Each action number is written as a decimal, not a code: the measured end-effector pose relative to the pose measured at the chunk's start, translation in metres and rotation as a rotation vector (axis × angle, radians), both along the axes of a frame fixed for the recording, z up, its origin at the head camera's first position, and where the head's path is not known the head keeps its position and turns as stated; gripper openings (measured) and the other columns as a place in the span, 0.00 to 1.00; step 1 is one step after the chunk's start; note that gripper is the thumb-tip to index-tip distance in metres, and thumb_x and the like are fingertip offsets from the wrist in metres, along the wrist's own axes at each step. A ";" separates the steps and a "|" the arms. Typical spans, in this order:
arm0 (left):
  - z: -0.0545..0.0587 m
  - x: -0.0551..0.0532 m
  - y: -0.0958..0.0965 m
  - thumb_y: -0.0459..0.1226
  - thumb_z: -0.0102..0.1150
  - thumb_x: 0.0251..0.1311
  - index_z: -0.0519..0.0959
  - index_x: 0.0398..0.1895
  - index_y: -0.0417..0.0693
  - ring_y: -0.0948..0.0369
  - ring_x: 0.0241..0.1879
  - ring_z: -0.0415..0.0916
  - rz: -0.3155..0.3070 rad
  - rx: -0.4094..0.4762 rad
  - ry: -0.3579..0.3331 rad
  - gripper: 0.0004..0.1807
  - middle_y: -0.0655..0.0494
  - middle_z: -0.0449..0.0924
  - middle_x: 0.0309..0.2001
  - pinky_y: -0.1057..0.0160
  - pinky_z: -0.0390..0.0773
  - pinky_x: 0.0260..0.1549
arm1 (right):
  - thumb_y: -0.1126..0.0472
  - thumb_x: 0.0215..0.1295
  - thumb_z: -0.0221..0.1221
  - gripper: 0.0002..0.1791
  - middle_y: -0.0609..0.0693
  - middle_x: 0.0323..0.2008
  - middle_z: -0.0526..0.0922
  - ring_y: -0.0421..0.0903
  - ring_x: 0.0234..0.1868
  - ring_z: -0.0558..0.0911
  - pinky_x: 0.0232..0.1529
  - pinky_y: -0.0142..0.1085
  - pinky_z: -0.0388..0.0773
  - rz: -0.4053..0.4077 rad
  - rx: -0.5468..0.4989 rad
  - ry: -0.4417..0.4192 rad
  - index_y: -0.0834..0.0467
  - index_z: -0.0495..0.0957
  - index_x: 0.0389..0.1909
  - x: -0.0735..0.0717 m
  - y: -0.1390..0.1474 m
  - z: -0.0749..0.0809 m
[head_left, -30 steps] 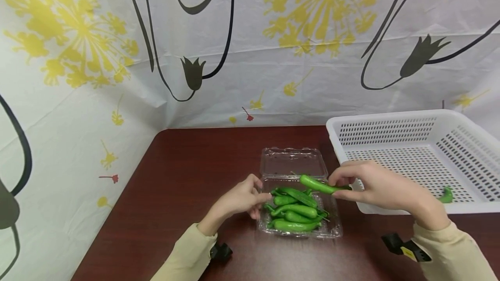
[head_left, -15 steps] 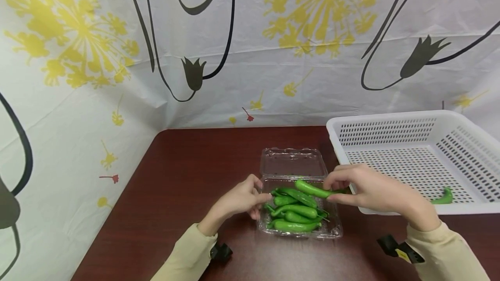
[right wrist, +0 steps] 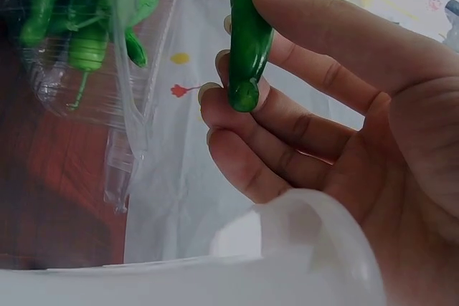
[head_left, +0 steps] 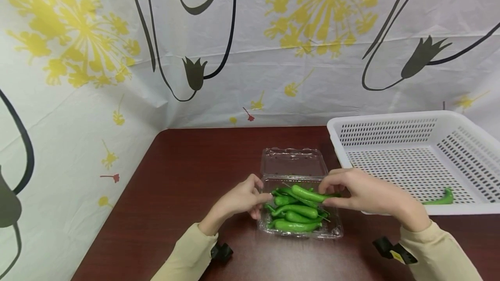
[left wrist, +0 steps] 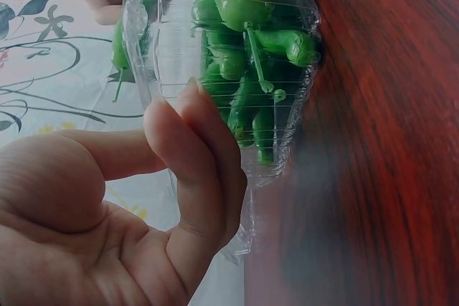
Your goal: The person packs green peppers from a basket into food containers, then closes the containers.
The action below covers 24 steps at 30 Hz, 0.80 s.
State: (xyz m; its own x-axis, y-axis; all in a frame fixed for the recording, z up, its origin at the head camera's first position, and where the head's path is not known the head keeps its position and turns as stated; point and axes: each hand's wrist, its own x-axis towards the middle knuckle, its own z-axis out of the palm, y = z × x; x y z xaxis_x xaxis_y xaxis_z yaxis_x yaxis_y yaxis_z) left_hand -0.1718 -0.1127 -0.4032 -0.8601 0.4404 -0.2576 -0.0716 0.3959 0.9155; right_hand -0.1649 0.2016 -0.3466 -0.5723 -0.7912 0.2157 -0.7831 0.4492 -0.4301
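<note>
A clear plastic clamshell box (head_left: 332,229) stands on the table with its lid folded back, and several green chili peppers (head_left: 294,226) lie inside. My left hand (head_left: 240,198) pinches the box's left wall, fingers outside and thumb over the rim; the left wrist view shows these fingers against the ribbed plastic. Between thumb and fingers of my right hand (head_left: 361,192) is another green chili pepper (right wrist: 251,48), held over the right part of the box above the pile. Its far end (head_left: 302,192) points left. My right fingers hide part of it in the head view.
A white perforated basket (head_left: 390,118) stands right of the box, with a green chili pepper (head_left: 443,197) near its front wall. Its rim (right wrist: 179,281) passes close below my right hand. The dark red table (head_left: 195,172) meets a patterned sheet (head_left: 242,77) behind.
My right hand has moved left and slightly lower, bringing its chili pepper from the box's right edge to over the pile. My left hand has stayed in place.
</note>
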 end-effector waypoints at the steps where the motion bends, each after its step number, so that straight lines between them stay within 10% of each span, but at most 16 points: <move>1: 0.000 0.000 0.000 0.36 0.64 0.67 0.65 0.54 0.33 0.62 0.13 0.75 0.000 -0.001 0.002 0.23 0.44 0.77 0.24 0.55 0.82 0.19 | 0.56 0.65 0.69 0.08 0.36 0.41 0.82 0.33 0.39 0.80 0.38 0.34 0.81 0.000 0.005 -0.003 0.47 0.83 0.43 0.000 -0.001 0.000; 24: 0.001 0.001 0.001 0.36 0.64 0.67 0.65 0.53 0.32 0.62 0.13 0.75 0.002 0.002 -0.001 0.22 0.43 0.77 0.24 0.56 0.82 0.19 | 0.59 0.65 0.68 0.05 0.35 0.35 0.78 0.32 0.34 0.75 0.33 0.31 0.78 0.007 0.038 -0.049 0.48 0.83 0.39 0.001 -0.016 -0.011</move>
State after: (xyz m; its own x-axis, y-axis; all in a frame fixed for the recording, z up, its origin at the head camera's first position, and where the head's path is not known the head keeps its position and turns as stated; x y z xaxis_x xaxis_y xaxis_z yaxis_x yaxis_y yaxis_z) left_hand -0.1708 -0.1120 -0.4022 -0.8607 0.4394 -0.2570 -0.0728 0.3935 0.9164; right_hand -0.1642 0.1860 -0.3571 -0.5756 -0.8024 0.1576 -0.7650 0.4603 -0.4505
